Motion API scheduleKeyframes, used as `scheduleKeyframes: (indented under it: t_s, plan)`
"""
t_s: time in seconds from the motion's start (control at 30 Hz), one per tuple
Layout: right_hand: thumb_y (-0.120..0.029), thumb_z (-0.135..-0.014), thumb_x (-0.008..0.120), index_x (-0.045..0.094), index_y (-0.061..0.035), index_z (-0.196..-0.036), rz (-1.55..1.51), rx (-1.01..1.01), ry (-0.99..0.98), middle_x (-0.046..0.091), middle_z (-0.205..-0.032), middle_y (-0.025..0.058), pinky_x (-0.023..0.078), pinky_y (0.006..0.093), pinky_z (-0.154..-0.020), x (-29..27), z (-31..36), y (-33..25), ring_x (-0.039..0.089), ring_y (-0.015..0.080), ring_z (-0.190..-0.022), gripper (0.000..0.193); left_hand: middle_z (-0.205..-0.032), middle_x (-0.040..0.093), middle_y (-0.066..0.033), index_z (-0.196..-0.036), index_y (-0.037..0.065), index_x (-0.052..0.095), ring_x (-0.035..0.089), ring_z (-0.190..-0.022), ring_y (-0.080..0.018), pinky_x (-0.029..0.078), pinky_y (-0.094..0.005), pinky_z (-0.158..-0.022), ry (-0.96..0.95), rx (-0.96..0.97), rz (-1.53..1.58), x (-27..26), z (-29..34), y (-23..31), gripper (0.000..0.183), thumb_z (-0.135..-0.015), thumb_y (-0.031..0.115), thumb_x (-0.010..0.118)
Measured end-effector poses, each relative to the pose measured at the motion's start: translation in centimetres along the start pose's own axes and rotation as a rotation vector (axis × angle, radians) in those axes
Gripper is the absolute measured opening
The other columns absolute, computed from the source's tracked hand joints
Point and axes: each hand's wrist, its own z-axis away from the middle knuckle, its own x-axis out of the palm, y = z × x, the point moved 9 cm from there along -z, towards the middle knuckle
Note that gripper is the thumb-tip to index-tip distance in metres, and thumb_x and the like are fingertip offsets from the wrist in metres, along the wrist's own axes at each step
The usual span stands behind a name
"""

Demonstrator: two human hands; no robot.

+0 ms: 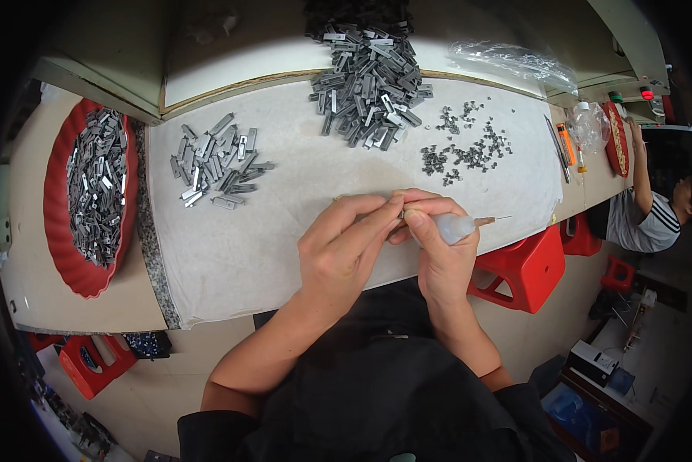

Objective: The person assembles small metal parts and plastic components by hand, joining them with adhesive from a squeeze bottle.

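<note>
My left hand (pixel 338 250) is closed, with thumb and fingertips pinched together over the near edge of the white-covered table. Its fingertips meet those of my right hand (pixel 444 258) around a tiny dark metal piece, mostly hidden by the fingers. Tucked in the right hand is a translucent needle-tip bottle (pixel 455 227), its thin needle pointing right. Beyond the hands, small metal clips (pixel 477 150) lie scattered at the right. A loose group of grey metal strips (pixel 213 163) lies at the left, and a tall heap of similar strips (pixel 373 88) rises at the far middle.
At far left stands a red scalloped basin (pixel 127 212) full of metal pieces. A clear plastic bag (pixel 515 65) lies on the ledge behind. An orange-wrapped object (pixel 566 144) and tweezers (pixel 557 146) lie right. Red stools (pixel 527 269) stand below; another person (pixel 646 208) sits at far right.
</note>
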Motion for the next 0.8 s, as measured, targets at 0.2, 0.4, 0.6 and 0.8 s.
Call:
scheduleKeyframes:
  t_s: [0.2, 0.4, 0.6, 0.8]
  plan:
    - [-0.003, -0.078, 0.057, 0.056, 0.0031, -0.084, 0.022, -0.017, 0.031, 0.056, -0.097, 0.0182, 0.050, 0.0267, -0.055, 0.2, 0.5, 0.3, 0.058, 0.0182, -0.073, 0.009, -0.083, 0.058, -0.0087, -0.093, 0.000, 0.063, 0.057, -0.069, -0.0126, 0.046, -0.0209, -0.056, -0.033, -0.025, -0.008, 0.0, 0.1, 0.0, 0.026, -0.069, -0.009, 0.061]
    - [-0.001, -0.079, 0.054, 0.056, 0.0039, -0.085, 0.051, -0.043, 0.037, 0.056, -0.099, 0.0197, 0.050, 0.0255, -0.053, 0.4, 1.0, -0.1, 0.058, 0.0171, -0.070, 0.007, -0.079, 0.059, -0.0080, -0.091, 0.000, 0.063, 0.056, -0.063, -0.0150, 0.045, -0.0234, -0.051, 0.017, -0.044, 0.046, -0.3, 0.5, -0.2, 0.025, -0.068, -0.006, 0.062]
    - [0.005, -0.078, 0.054, 0.058, 0.0049, -0.083, 0.050, -0.064, 0.007, 0.056, -0.098, 0.0154, 0.050, 0.0227, -0.057, 0.2, 0.8, -0.7, 0.057, 0.0131, -0.068, 0.006, -0.079, 0.059, -0.0081, -0.091, 0.000, 0.063, 0.056, -0.063, -0.0150, 0.045, -0.0235, -0.051, 0.006, -0.014, 0.040, 0.0, 0.5, 0.1, 0.027, -0.066, -0.008, 0.061]
    - [0.005, -0.076, 0.057, 0.057, 0.0036, -0.080, 0.111, -0.076, -0.015, 0.054, -0.087, 0.0098, 0.050, 0.0219, -0.056, -0.2, -0.8, -0.9, 0.056, 0.0120, -0.066, 0.004, -0.080, 0.058, -0.0090, -0.091, 0.000, 0.063, 0.057, -0.064, -0.0164, 0.046, -0.0242, -0.052, -0.035, 0.022, 0.007, 0.5, -0.8, -0.3, 0.029, -0.064, -0.009, 0.060]
